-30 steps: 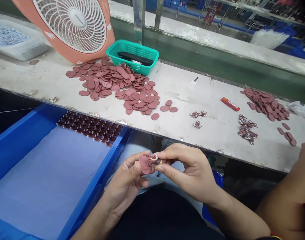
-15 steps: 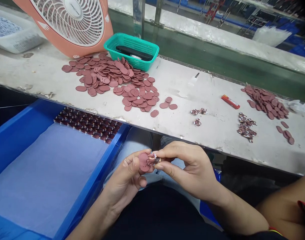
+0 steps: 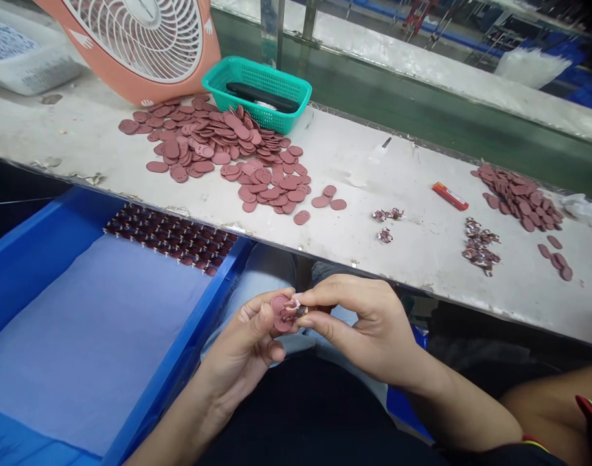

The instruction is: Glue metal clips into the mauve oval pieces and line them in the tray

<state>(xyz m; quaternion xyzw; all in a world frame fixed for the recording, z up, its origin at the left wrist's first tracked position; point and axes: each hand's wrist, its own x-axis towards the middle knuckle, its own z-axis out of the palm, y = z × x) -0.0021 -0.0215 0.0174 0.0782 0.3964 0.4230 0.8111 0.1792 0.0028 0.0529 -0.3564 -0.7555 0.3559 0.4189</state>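
Note:
Between thumb and fingers, my left hand (image 3: 250, 340) grips a flat reddish-brown oval disc (image 3: 281, 313). Pinched in my right hand (image 3: 361, 317) is a small dark-brown and white figurine (image 3: 300, 310), which meets the disc's right side. Both hands are above my lap, just in front of the bench edge. On the bench lie similar small figurines (image 3: 479, 247) in a cluster, with a few more (image 3: 385, 234) to their left. A large heap of matching oval discs (image 3: 213, 139) spreads below the fan, and a smaller heap (image 3: 521, 197) sits at the right.
A blue bin (image 3: 179, 353) at the left holds rows of dark assembled pieces (image 3: 172, 236) on a pale sheet. On the bench stand an orange fan (image 3: 179, 90), a green basket (image 3: 257, 74) and a white tub (image 3: 43, 68). A red packet (image 3: 449, 196) lies toward the right.
The figurine in my right hand has shifted slightly left, further over the disc. My left hand keeps the disc in nearly the same place. The camera view has moved slightly.

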